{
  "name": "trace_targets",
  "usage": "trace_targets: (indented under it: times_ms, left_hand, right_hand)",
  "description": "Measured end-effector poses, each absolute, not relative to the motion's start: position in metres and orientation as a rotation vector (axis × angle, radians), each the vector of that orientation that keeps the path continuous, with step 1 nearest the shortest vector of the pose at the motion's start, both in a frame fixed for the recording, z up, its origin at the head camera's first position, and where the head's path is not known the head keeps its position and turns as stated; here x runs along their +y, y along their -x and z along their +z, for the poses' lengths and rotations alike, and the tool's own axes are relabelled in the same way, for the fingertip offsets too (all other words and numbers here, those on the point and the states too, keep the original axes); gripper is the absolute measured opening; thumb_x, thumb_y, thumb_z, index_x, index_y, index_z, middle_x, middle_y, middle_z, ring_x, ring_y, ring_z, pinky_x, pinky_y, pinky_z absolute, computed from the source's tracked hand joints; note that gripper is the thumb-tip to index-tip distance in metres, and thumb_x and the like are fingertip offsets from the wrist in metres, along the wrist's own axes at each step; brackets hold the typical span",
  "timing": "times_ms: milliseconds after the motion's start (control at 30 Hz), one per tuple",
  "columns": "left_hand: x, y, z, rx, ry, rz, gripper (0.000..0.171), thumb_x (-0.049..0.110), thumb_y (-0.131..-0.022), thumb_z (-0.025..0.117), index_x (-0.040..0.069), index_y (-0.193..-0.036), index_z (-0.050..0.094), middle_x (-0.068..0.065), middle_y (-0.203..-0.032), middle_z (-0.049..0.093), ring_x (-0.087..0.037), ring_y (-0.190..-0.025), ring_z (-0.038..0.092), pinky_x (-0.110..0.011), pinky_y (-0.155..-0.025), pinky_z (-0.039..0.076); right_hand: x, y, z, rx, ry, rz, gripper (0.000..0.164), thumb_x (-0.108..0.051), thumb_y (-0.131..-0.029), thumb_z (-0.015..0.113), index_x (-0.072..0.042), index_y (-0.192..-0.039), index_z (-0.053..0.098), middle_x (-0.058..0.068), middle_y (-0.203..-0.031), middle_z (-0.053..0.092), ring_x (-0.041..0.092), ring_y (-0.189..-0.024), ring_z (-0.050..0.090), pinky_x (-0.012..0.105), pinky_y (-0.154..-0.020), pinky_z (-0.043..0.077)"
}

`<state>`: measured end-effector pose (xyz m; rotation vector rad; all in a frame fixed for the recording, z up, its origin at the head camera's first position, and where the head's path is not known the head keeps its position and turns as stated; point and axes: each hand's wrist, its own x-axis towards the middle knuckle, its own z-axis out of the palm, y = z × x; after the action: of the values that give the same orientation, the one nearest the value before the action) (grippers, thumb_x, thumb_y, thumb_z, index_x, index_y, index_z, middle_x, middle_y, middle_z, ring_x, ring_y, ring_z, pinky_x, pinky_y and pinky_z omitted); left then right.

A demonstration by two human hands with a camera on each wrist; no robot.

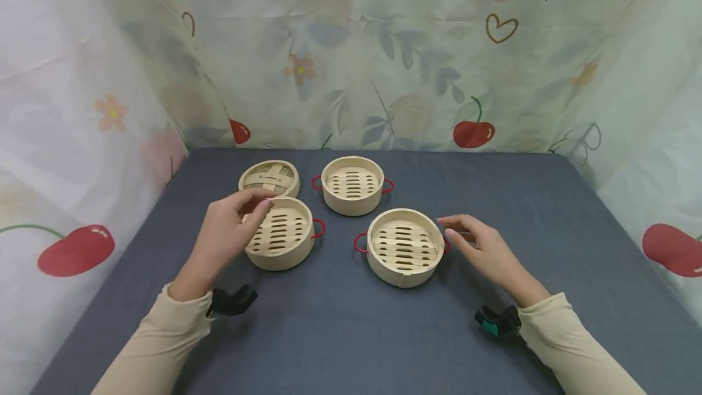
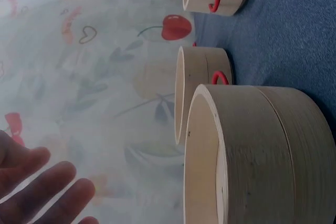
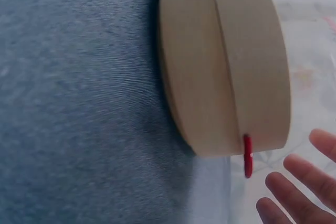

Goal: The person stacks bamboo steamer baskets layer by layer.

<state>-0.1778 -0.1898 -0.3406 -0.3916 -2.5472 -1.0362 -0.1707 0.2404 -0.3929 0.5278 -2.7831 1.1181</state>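
Observation:
Three round bamboo steamer baskets with slotted floors and red handles stand on the table. My left hand (image 1: 227,227) hovers over the left side of the left steamer basket (image 1: 282,259), holding nothing. In the left wrist view, its spread fingers (image 2: 52,187) stay apart from that basket's wall (image 2: 257,150). At the right handle of the right steamer basket (image 1: 403,277) is my right hand (image 1: 485,252). The right wrist view shows its fingers (image 3: 289,190) extended beside the red handle (image 3: 248,156), with a gap between them. The left basket's left handle is hidden behind my hand.
Behind these stands the third steamer basket (image 1: 353,206). A woven bamboo lid (image 1: 270,177) lies at the back left, close behind the left basket. All rest on a dark blue-grey cloth table (image 1: 340,334), with printed curtains (image 1: 362,60) at the back and sides.

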Motion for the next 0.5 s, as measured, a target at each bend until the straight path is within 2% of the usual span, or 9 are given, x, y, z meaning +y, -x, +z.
trace_targets:
  times_ms: [233,300,400,500]
  left_hand:
    - [-0.202,0.175,-0.344,-2.483,0.411,-1.016,0.021,0.014,-0.096,0.06,0.015,-0.114,0.07,-0.003,-0.104,0.072,-0.018,-0.094,0.069,-0.022,-0.077,0.051]
    - [-0.205,0.173,-0.344,-2.488,0.401,-1.012,0.021,0.013,-0.096,0.059,0.013,-0.115,0.069,-0.004,-0.108,0.071,-0.019,-0.097,0.068,-0.025,-0.08,0.053]
    - [-0.208,0.172,-0.346,-2.492,0.383,-0.999,0.022,0.011,-0.096,0.059,0.01,-0.117,0.068,-0.006,-0.113,0.069,-0.022,-0.102,0.066,-0.04,-0.088,0.052]
    - [-0.212,0.171,-0.349,-2.481,0.377,-0.999,0.024,0.008,-0.095,0.06,0.007,-0.118,0.066,-0.01,-0.115,0.067,-0.026,-0.106,0.064,-0.048,-0.091,0.05]
  right_hand:
    - [0.243,0.169,-0.4,-2.765,-0.637,1.139,0.034,-0.022,-0.1,0.055,-0.011,-0.133,0.055,0.005,-0.13,0.058,0.024,-0.122,0.055,0.046,-0.099,0.046]
    - [0.244,0.168,-0.402,-2.762,-0.665,1.131,0.036,-0.022,-0.099,0.056,-0.012,-0.134,0.055,0.003,-0.132,0.057,0.023,-0.125,0.052,0.044,-0.1,0.045]
    - [0.245,0.168,-0.403,-2.767,-0.69,1.123,0.039,-0.022,-0.099,0.057,-0.012,-0.136,0.052,0.004,-0.137,0.053,0.024,-0.128,0.049,0.046,-0.101,0.044]
    - [0.247,0.168,-0.404,-2.776,-0.715,1.127,0.042,-0.021,-0.098,0.058,-0.011,-0.139,0.049,0.007,-0.14,0.05,0.027,-0.13,0.047,0.049,-0.102,0.043]
